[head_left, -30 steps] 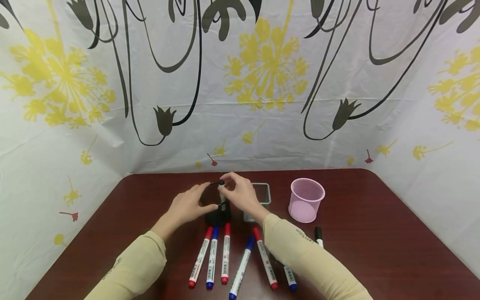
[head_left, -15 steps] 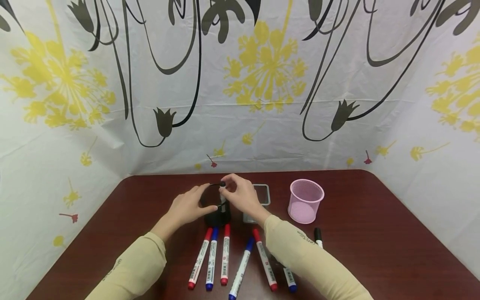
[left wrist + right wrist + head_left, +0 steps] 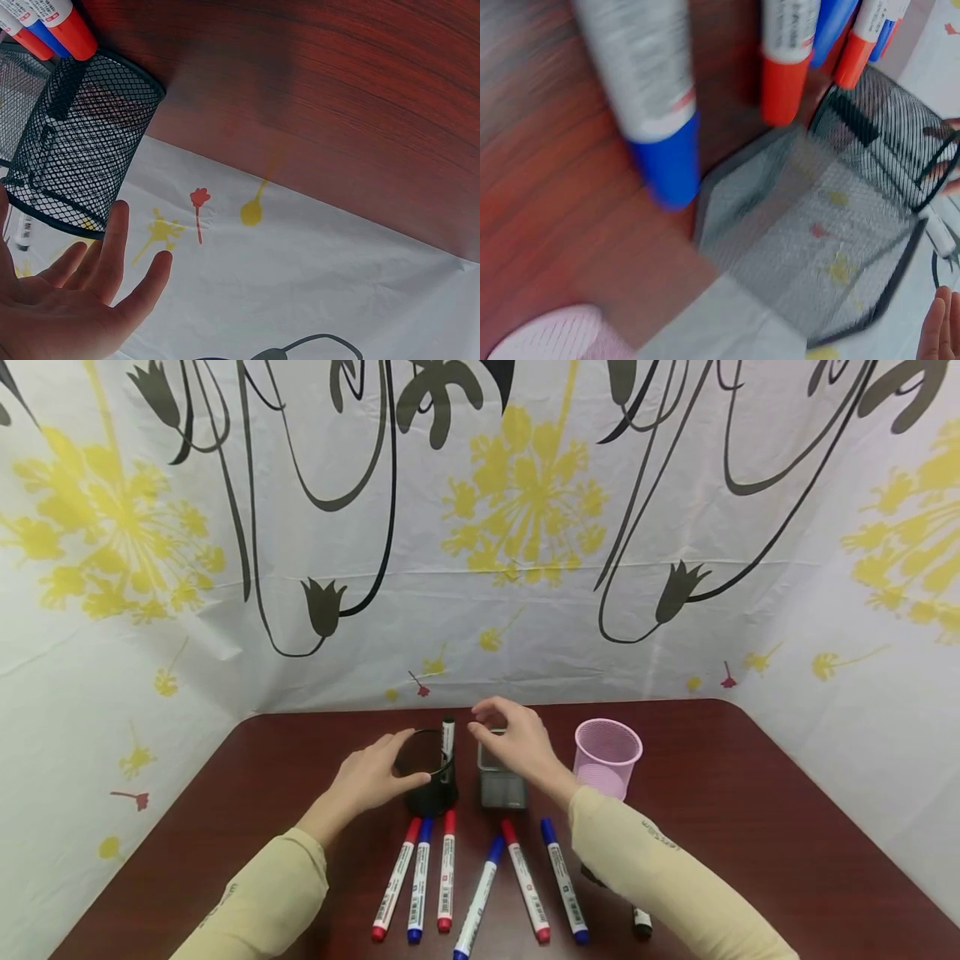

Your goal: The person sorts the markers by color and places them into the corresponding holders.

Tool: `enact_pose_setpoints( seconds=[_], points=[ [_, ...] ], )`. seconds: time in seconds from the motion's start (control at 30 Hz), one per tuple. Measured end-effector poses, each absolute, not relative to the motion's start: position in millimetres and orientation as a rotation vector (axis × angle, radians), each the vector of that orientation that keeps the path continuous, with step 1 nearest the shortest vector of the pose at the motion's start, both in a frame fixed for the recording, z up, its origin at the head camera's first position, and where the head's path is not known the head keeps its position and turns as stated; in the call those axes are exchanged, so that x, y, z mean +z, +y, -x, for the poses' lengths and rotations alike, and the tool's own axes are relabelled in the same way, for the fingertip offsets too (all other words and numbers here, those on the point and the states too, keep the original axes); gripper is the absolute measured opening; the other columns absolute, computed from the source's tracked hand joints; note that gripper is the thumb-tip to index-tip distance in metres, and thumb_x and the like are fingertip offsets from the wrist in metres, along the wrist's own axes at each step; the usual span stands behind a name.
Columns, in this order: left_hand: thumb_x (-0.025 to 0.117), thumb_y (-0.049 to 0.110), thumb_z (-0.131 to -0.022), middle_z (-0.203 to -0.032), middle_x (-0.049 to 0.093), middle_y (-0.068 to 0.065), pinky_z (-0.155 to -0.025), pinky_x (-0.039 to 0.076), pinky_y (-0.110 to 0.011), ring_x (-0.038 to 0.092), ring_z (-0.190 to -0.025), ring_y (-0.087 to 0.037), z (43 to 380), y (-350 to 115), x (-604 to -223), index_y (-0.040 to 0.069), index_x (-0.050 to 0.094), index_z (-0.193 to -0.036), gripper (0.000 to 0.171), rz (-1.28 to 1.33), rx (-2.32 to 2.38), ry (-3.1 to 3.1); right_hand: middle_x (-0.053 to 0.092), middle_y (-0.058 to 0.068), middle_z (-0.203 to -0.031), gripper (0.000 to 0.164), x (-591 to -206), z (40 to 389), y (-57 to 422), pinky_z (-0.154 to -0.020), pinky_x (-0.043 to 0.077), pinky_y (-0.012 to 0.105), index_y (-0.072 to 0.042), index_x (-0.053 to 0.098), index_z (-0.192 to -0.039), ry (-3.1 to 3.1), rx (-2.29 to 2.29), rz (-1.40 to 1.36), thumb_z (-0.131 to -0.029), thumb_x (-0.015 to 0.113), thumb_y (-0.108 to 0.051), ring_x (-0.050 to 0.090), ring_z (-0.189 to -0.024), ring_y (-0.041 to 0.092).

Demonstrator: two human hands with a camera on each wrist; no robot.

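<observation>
My left hand [image 3: 369, 778] holds the black mesh pen cup [image 3: 432, 797] at its rim, thumb at the front and fingers around the far left side. A whiteboard marker with a black end [image 3: 447, 739] stands in that cup, leaning on its right side. To the right, my right hand [image 3: 521, 743] hovers over the grey mesh box [image 3: 502, 791], fingers loosely bent and holding nothing. The left wrist view has the left fingertips right at the rim of the mesh cup [image 3: 90, 142]. Only the fingers of the right hand [image 3: 943, 326] enter the right wrist view.
Several red and blue markers, among them a blue one [image 3: 565, 881], lie in a row before the containers. A black-ended marker [image 3: 642, 922] is partly hidden under the right sleeve. Behind the right forearm stands a pink mesh cup [image 3: 609, 777]. A patterned sheet [image 3: 480, 643] hangs behind the table.
My right hand has let go of the black-ended marker, which now stands in the black cup, and has moved right over the grey box. The left hand stays on the cup.
</observation>
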State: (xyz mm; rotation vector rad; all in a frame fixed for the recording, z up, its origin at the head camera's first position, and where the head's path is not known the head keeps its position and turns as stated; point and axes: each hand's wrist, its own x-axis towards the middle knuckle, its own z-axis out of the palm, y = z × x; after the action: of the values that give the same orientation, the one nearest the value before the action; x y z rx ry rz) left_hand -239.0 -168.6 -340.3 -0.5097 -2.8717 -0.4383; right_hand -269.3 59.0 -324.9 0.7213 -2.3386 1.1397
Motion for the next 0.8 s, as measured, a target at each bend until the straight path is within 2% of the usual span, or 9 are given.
enact_pose_setpoints(
  seconds=[0.1, 0.33, 0.57, 0.73, 0.8],
  points=[
    [0.062, 0.052, -0.074, -0.114, 0.051, -0.011, -0.068, 0.045, -0.042, 0.053, -0.064, -0.01, 238.5, -169.5, -340.3, 0.012, 0.04, -0.132, 0.073, 0.511, -0.432, -2.867, 0.063, -0.005, -0.084, 0.016, -323.7, 267.1, 76.1, -0.067, 0.046, 0.03, -0.014, 0.064, -0.092, -2.328, 1.06, -0.748, -0.077, 0.067, -0.021, 0.059, -0.074, 0.006],
    [0.061, 0.054, -0.074, -0.117, 0.049, -0.015, -0.071, 0.045, -0.044, 0.054, -0.066, -0.013, 239.0, -171.0, -341.7, 0.009, 0.037, -0.134, 0.078, 0.498, -0.413, -2.886, 0.057, -0.01, -0.077, 0.016, -327.6, 251.7, 116.2, -0.055, 0.04, 0.024, -0.016, 0.064, -0.09, -2.354, 0.797, -0.844, -0.077, 0.067, -0.025, 0.054, -0.065, 0.009],
    [0.06, 0.055, -0.074, -0.12, 0.048, -0.016, -0.073, 0.044, -0.046, 0.055, -0.067, -0.014, 239.6, -170.2, -342.6, 0.009, 0.036, -0.134, 0.079, 0.503, -0.42, -2.889, 0.06, -0.008, -0.083, 0.017, -344.3, 231.5, 154.6, -0.058, 0.044, 0.023, -0.013, 0.062, -0.089, -2.296, 0.625, -1.107, -0.074, 0.069, -0.02, 0.053, -0.07, 0.003],
    [0.06, 0.054, -0.074, -0.121, 0.048, -0.017, -0.075, 0.043, -0.047, 0.056, -0.071, -0.017, 239.5, -169.4, -342.1, 0.009, 0.037, -0.134, 0.078, 0.501, -0.419, -2.889, 0.057, -0.012, -0.087, 0.02, -362.6, 213.7, 179.1, -0.064, 0.045, 0.024, -0.016, 0.061, -0.091, -2.306, 0.466, -1.28, -0.073, 0.068, -0.02, 0.054, -0.078, 0.003],
    [0.06, 0.054, -0.075, -0.121, 0.047, -0.017, -0.075, 0.043, -0.047, 0.056, -0.072, -0.018, 239.6, -169.0, -341.7, 0.009, 0.037, -0.134, 0.078, 0.505, -0.421, -2.889, 0.056, -0.013, -0.087, 0.021, -368.0, 206.4, 187.7, -0.062, 0.045, 0.023, -0.018, 0.061, -0.091, -2.296, 0.401, -1.328, -0.072, 0.069, -0.02, 0.054, -0.077, 0.002]
  ],
)
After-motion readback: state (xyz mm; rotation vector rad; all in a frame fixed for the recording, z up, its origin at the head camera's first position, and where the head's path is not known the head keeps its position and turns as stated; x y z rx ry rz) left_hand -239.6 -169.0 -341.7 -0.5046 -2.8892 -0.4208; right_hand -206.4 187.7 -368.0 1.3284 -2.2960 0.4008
